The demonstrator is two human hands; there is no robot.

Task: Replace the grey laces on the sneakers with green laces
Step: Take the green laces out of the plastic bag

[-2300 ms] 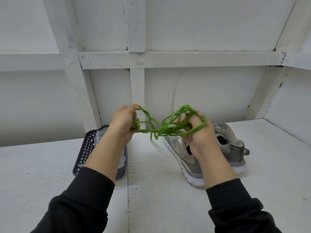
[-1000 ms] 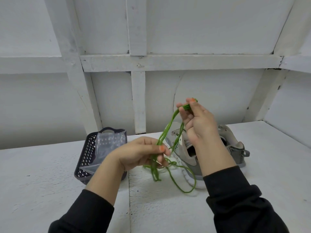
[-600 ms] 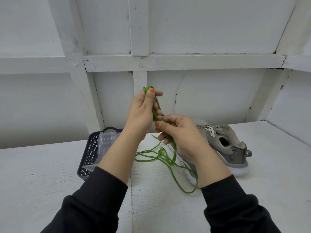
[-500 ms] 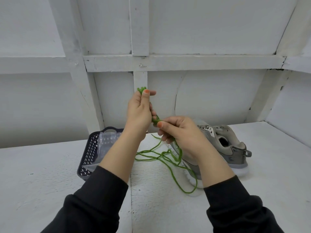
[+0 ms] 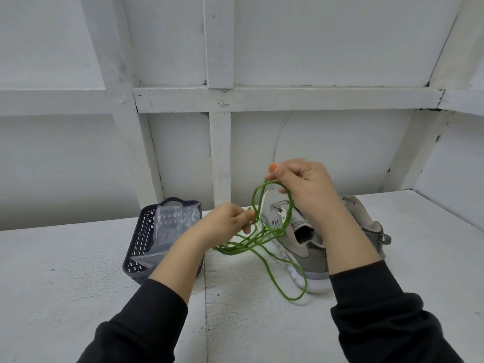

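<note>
We are at the untangling stage. Our right hand (image 5: 306, 184) is raised, its grip pinching the top of a loop of the green laces (image 5: 264, 239) between thumb and fingertips. Our left hand (image 5: 225, 224), lower and slightly blurred, has its grip closed on strands of the same bundle. The rest trails down in a loose tangle onto the counter (image 5: 78, 271), one long loop lying against the nearer shoe's sole.

The sneakers (image 5: 309, 247) stand side by side near the back edge, right of the middle. We see no grey laces in them, so we judge the removal done. No green is threaded yet, so both shoes are left to lace.

A dark basket (image 5: 141, 239) holding a clear plastic bag (image 5: 170, 226) sits near the back edge, left of the middle.
</note>
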